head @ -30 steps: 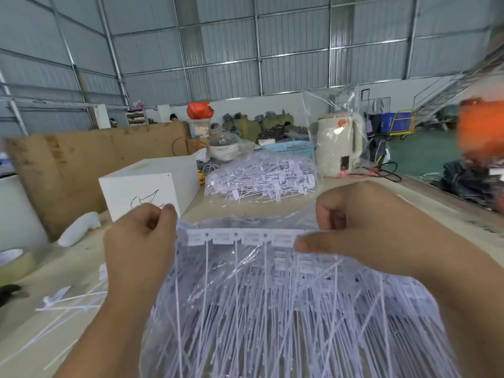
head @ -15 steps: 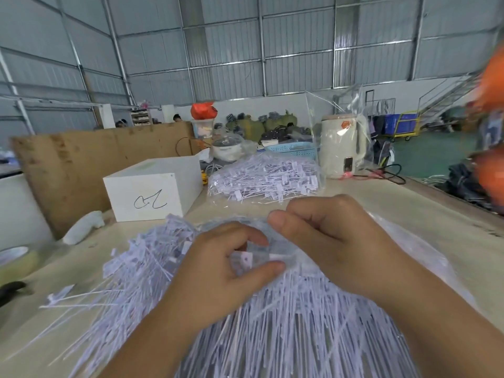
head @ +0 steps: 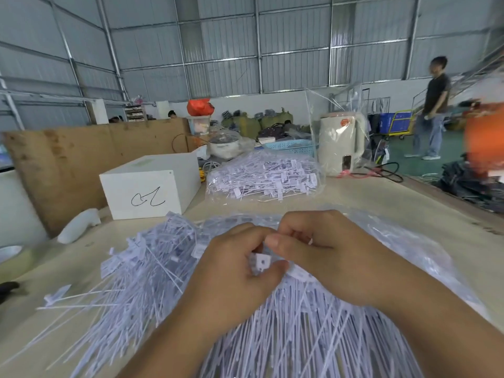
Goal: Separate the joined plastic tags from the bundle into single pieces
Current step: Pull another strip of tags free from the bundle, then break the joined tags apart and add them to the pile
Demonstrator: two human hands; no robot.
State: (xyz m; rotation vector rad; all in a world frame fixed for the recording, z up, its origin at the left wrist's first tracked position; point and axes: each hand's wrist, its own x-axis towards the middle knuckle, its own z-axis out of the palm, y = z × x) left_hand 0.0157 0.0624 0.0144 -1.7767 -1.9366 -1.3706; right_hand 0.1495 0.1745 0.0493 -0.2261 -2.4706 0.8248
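A wide heap of white plastic tags [head: 141,271] with long thin tails covers the near table, partly in a clear bag [head: 425,257]. My left hand [head: 234,279] and my right hand [head: 335,255] meet over the heap's middle. Between their fingertips they pinch a small strip of joined tags [head: 263,261], whose square white heads show between thumb and fingers. Both hands have curled fingers. The strip's tails are hidden among the heap.
A second bag of tags [head: 261,178] lies farther back. A white box [head: 152,186] stands at back left, a cream kettle [head: 341,143] at back right. Loose single tags [head: 62,296] lie at left. A person [head: 433,107] stands far right.
One second ago my hands held a long strip stretched apart above the heap. They have since come together low over the heap, pinching a short piece. A person has come into view.
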